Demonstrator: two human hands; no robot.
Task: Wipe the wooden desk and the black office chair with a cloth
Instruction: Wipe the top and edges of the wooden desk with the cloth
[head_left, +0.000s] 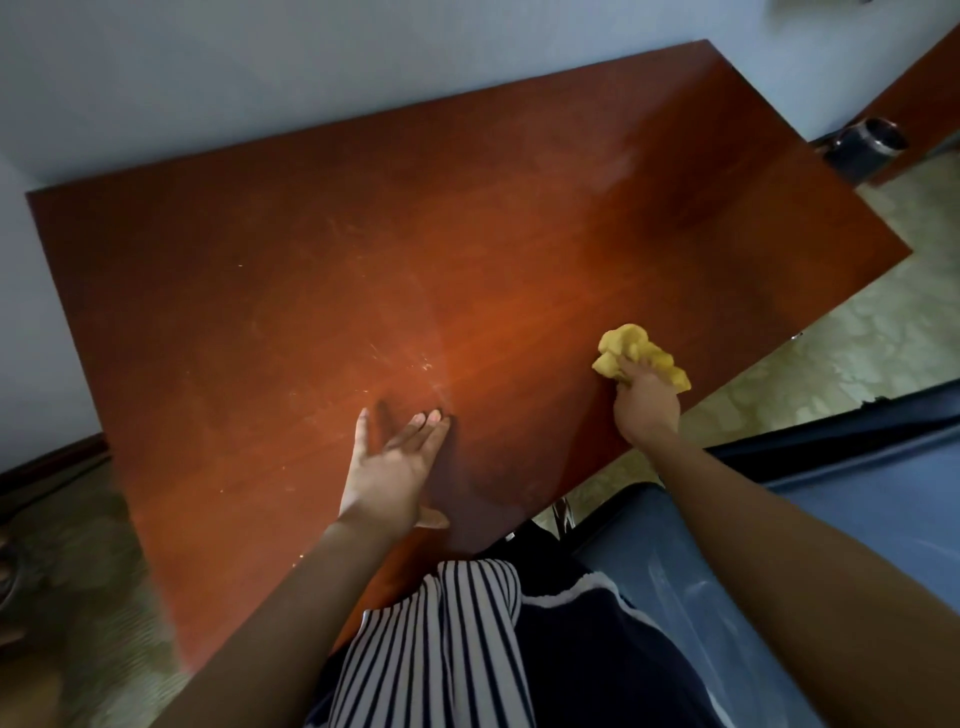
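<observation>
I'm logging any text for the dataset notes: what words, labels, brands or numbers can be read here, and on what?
None can be read. The wooden desk shows only dust streaks, the yellow cloth held in the right hand is plain, the striped garment bears only stripes, and the dark container beyond the desk's far corner shows no legible mark.

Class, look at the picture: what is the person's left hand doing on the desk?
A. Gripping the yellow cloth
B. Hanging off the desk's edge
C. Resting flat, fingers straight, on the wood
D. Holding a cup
C: the left hand lies flat on the desk with straight fingers, while the right hand grips the cloth.
</observation>
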